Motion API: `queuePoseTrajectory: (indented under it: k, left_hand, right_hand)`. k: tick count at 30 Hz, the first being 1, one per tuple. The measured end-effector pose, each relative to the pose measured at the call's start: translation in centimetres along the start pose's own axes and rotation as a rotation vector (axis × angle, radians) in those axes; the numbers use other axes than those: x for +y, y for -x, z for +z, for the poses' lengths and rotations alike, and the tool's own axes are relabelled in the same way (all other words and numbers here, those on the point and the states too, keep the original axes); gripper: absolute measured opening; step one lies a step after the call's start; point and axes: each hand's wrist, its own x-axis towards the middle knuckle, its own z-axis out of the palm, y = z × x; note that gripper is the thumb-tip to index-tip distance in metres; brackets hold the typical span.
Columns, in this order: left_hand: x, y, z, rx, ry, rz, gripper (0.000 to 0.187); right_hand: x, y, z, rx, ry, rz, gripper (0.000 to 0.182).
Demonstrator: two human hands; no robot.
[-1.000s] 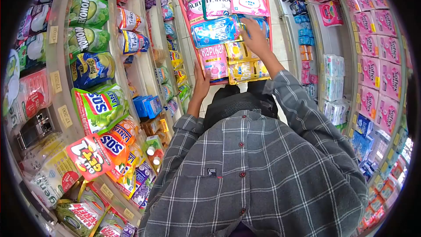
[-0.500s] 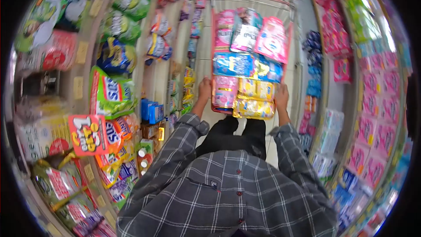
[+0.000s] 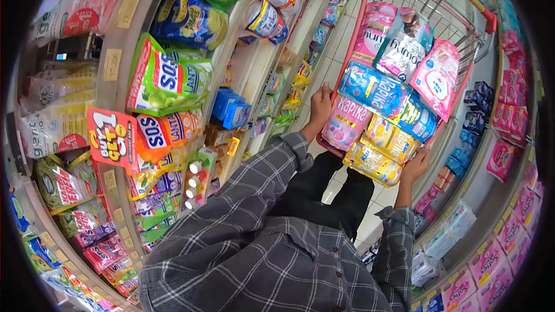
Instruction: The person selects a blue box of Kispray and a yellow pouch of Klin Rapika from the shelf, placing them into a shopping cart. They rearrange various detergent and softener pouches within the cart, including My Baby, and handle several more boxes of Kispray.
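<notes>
A red shopping cart [image 3: 484, 18] stands in the aisle in front of me, piled with pink, blue and yellow refill pouches [image 3: 378, 89]. My left hand [image 3: 319, 106] grips the cart's near left edge beside a pink Rapika pouch [image 3: 347, 126]. At the near right corner my right hand [image 3: 415, 166] holds the cart, next to the yellow pouches [image 3: 374, 162]. Grey plaid sleeves cover both my arms.
Shelves on the left hold SOS floor-cleaner pouches [image 3: 165, 78], small blue boxes [image 3: 230, 107] and bottles [image 3: 196, 182]. Shelves on the right carry pink Softex packs [image 3: 502, 159] and white packs [image 3: 450, 231]. The tiled aisle runs ahead past the cart.
My right hand came down off the blue pouch on the pile to the cart's near right corner. My view has swung left and tilted, so the cart now sits upper right.
</notes>
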Motion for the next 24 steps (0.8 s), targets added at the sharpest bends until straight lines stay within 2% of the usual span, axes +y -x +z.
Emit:
queuePoseTrajectory:
  k: [3,4,7,9,11,13,15,17,18,20,23,24]
  left_hand:
    - [-0.2,0.2,-0.2,0.008,0.018,0.000,0.052]
    - [-0.7,0.1,-0.5,-0.031,0.044,-0.057,0.049]
    - [-1.1,0.7,-2.7,0.116,-0.093,0.101,0.032]
    - [-1.1,1.3,-7.5,0.283,-0.497,0.420,0.011]
    - [0.2,2.2,-12.4,0.367,-0.723,0.478,0.012]
    - [0.4,2.5,-14.2,0.158,-0.414,0.143,0.014]
    - [-1.8,1.2,-14.5,-0.184,-0.220,-0.103,0.020]
    - [-1.8,1.3,-14.0,0.056,-0.562,0.188,0.024]
    - [-1.5,1.5,-14.0,0.188,-0.731,0.332,0.026]
    - [1.1,2.3,-14.8,0.431,-1.221,0.218,0.042]
    - [1.9,2.5,-19.4,0.491,-1.448,0.138,0.057]
    - [1.7,2.5,-21.0,0.525,-1.508,0.138,0.061]
  right_hand:
    - [0.2,0.2,-0.1,-0.004,-0.001,0.002,0.041]
    - [0.6,0.1,0.0,0.000,-0.034,0.024,0.041]
    - [0.9,-0.2,-0.3,-0.031,0.000,0.102,0.040]
    - [2.3,-0.2,-0.1,-0.045,0.014,0.056,0.032]
    - [4.5,-0.7,0.0,-0.022,-0.001,-0.031,0.029]
    - [2.7,-0.1,-0.4,-0.035,0.162,-0.107,0.027]
    - [1.9,0.0,-0.3,0.001,0.114,-0.167,0.027]
    - [-0.3,0.5,-0.4,-0.049,0.078,-0.011,0.030]
    - [-0.4,0.3,-0.7,-0.077,0.078,-0.042,0.033]
    - [1.7,-0.5,-1.7,-0.176,0.084,-0.085,0.037]
    - [1.2,1.2,-6.2,-0.354,0.038,0.039,0.036]
    - [1.7,2.3,-8.3,-0.362,0.082,-0.003,0.036]
